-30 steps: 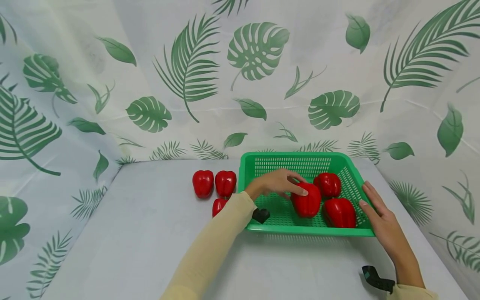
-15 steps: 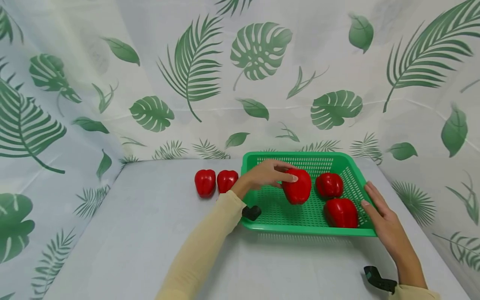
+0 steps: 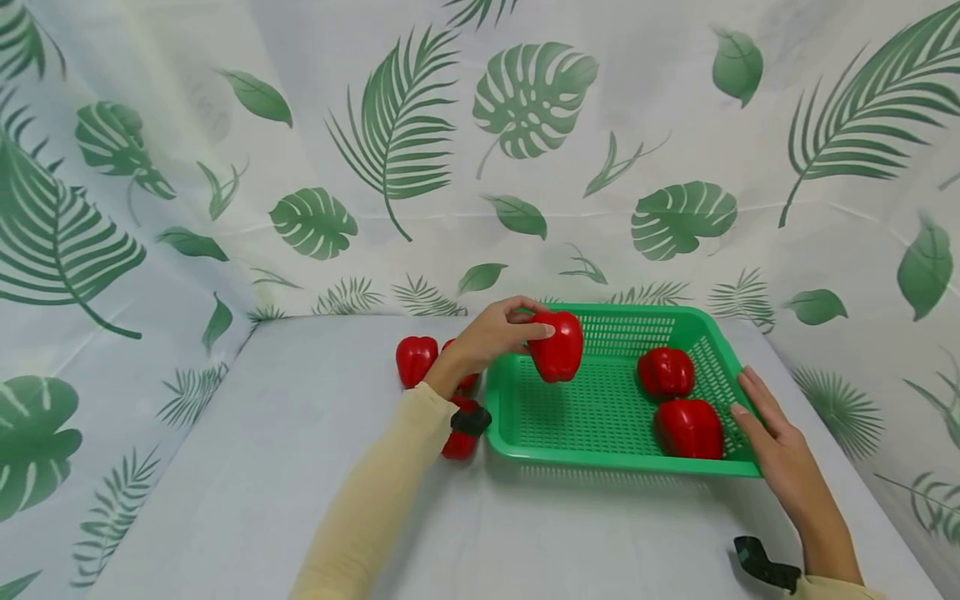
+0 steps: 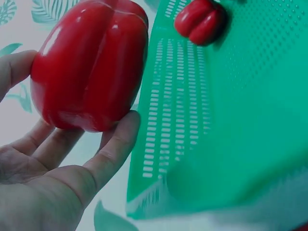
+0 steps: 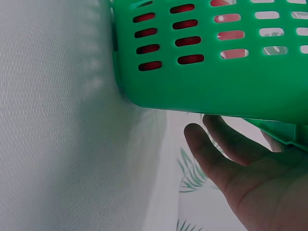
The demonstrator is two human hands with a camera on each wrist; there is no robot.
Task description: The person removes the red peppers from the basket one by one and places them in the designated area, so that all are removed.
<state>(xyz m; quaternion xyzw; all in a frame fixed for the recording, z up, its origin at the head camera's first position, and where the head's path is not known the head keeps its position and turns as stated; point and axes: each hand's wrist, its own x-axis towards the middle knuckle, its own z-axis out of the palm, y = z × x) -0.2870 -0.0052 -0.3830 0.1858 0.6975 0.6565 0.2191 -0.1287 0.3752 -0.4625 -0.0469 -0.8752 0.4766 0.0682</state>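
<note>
My left hand [image 3: 487, 340] holds a shiny red bell pepper [image 3: 558, 350] between thumb and fingers, raised above the left end of the green plastic basket [image 3: 588, 421]. In the left wrist view the pepper [image 4: 91, 62] fills the upper left, beside the basket's slotted wall [image 4: 163, 106]. At the basket's right edge, my right hand [image 3: 783, 442] rests with its fingers extended along the outer side and its thumb near the rim. Two more bell peppers, one farther back [image 3: 666, 372] and one nearer [image 3: 690, 429], lie inside on the right.
Left of the basket several bell peppers [image 3: 416, 360] stand on the white table [image 3: 247, 467], partly hidden by my left hand and wrist. A leaf-printed cloth [image 3: 420, 167] rises behind and along both sides. Black camera mounts [image 3: 765, 567] are strapped to my wrists.
My left hand has lifted the bell pepper from the basket floor and carried it left and up towards the left rim. My right hand has stayed at the basket's right edge.
</note>
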